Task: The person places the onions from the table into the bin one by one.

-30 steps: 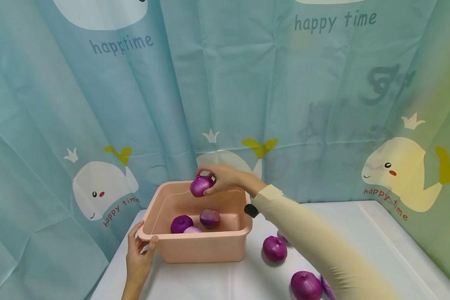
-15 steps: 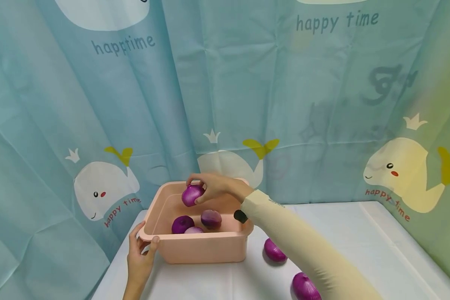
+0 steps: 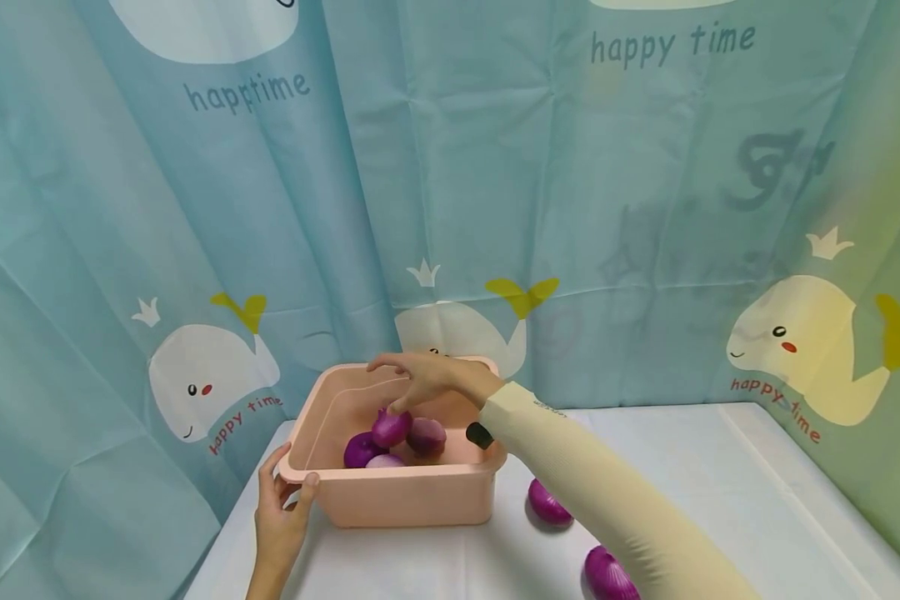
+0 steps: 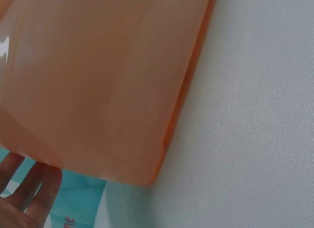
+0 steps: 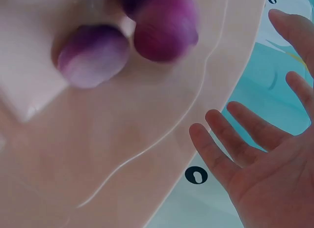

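Note:
A pink plastic basin [image 3: 405,497] stands on the white table with several red onions inside. My left hand [image 3: 280,525] grips its near-left corner, thumb on the rim; the left wrist view has those fingers [image 4: 43,191] at the basin's edge. Over the basin my right hand [image 3: 423,379] has its fingers spread and holds nothing. Just below it a bright purple onion [image 3: 392,427] lies among a dark onion [image 3: 362,450], a paler onion [image 3: 426,437] and one partly hidden by the front wall. In the right wrist view, the right hand [image 5: 265,154] is apart from the purple onion [image 5: 166,27].
Right of the basin an onion [image 3: 549,503] lies on the white table [image 3: 720,475]. Another onion [image 3: 610,575] is nearer the front, partly covered by the right sleeve [image 3: 607,492]. A blue-green curtain [image 3: 450,183] with whale prints hangs behind.
The right hand moved left over the basin with the purple onion, then let it go. The onion now lies lower, among the others. The left hand has kept its grip on the corner.

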### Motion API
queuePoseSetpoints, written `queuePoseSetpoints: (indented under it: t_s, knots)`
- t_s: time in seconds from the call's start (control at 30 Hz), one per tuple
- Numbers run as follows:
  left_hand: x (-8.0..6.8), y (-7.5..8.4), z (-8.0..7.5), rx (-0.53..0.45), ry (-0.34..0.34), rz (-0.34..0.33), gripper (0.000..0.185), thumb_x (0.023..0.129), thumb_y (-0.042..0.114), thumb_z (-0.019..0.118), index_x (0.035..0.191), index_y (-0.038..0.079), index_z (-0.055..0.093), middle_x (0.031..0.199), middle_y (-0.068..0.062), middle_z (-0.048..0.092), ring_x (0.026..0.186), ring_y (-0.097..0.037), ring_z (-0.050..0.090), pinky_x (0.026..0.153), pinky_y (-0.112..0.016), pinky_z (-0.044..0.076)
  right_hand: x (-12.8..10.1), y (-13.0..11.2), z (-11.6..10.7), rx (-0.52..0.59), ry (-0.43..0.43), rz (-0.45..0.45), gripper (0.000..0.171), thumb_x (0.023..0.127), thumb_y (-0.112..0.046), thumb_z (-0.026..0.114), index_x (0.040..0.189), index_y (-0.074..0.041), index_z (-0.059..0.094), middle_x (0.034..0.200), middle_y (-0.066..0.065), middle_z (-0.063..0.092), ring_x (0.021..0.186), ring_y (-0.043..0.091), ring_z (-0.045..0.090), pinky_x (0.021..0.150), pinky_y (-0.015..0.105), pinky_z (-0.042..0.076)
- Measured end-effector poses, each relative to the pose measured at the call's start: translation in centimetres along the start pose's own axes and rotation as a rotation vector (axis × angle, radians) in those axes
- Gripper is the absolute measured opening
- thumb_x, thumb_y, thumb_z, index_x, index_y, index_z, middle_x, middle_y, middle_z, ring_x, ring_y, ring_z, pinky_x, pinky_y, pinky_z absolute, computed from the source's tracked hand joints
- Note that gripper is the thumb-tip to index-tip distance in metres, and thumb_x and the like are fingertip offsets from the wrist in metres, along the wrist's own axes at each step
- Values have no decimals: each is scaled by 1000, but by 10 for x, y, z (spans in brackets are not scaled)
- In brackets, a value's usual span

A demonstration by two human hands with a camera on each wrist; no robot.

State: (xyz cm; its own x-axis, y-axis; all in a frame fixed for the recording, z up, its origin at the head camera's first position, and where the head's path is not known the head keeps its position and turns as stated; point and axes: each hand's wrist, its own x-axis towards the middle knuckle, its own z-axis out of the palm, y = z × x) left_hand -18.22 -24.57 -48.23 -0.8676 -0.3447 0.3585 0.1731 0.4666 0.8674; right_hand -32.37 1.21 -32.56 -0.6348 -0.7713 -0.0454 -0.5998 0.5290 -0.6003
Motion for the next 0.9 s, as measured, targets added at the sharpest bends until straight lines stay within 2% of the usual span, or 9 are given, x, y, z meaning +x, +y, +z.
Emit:
queuePoseSetpoints:
  t_s: [0.1, 0.27, 0.4, 0.53, 0.7, 0.9]
  knots:
    - [-1, 2, 0, 2, 1, 0, 64, 102, 20, 64, 157, 19, 32, 150, -24, 50, 98, 5, 52, 76, -12, 48, -1, 0, 0, -20, 9, -11, 68, 90, -32, 79, 150, -35, 46, 151, 7, 51, 141, 29, 45, 109, 43, 44]
    - [-1, 3, -1, -3, -5, 3, 66, 102, 20, 65, 158, 19, 30, 149, -25, 51, 96, 9, 51, 75, -12, 48, -5, -1, -4, -56, 22, -32, 69, 91, -33, 78, 151, -35, 45, 148, 2, 52, 140, 28, 47, 107, 41, 45]
    - [0, 3, 0, 2, -9, -1, 66, 102, 20, 64, 158, 19, 30, 151, -25, 49, 96, 9, 50, 75, -11, 48, -8, 0, -8, -39, 27, -56, 69, 92, -29, 78, 152, -28, 45, 150, 3, 50, 140, 32, 46, 107, 42, 45]
    - [0, 2, 0, 4, -4, -10, 65, 102, 22, 64, 157, 20, 31, 151, -23, 49, 97, 6, 51, 76, -12, 47, -12, 3, -13, -18, 52, -106, 67, 92, -22, 78, 151, -19, 47, 150, 9, 50, 139, 36, 47, 108, 48, 44]
    - [0, 2, 1, -2, -1, -6, 64, 102, 22, 64, 157, 20, 31, 152, -22, 49, 97, 5, 52, 76, -12, 48, -25, 7, -22, -19, 95, -140, 67, 91, -24, 79, 150, -16, 50, 149, 15, 52, 135, 37, 51, 107, 52, 45]
    - [-1, 2, 0, -11, -1, 12, 63, 103, 22, 63, 157, 19, 32, 151, -23, 50, 97, 6, 52, 75, -12, 48, -47, 14, -30, -56, 143, -145, 66, 90, -26, 80, 150, -19, 51, 148, 7, 55, 132, 32, 54, 106, 49, 47]
